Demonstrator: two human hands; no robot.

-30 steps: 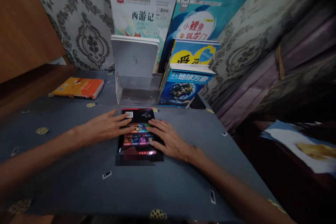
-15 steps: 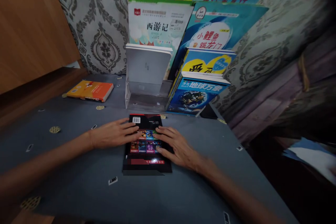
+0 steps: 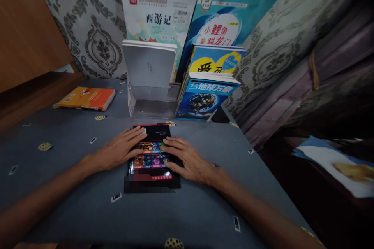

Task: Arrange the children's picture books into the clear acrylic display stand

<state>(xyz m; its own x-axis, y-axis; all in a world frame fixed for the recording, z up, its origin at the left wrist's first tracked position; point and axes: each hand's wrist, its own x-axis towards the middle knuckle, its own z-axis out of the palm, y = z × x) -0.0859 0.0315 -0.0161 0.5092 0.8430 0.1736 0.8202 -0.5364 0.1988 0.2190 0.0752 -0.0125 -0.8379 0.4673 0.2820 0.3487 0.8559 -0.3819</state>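
Blue-grey patterned cloth held, left to right: orange-and-yellow paperback, which lay flat; left hand, fingers apart, which touched the central glossy black book; clear plastic stand with upright books, which stood just behind; right hand, which rested spread, partly covering the cover.

The left forearm and right forearm, both bare, slant inward from the lower corners of the view. The left hand is palm down and low, its fingers nearly straight, slightly parted and pointing inward and away from the body. The right hand faces it, also palm down, its fingers reaching inward with a slight bend and its thumb set apart below them. The two hands lie near each other, fingertips not touching.
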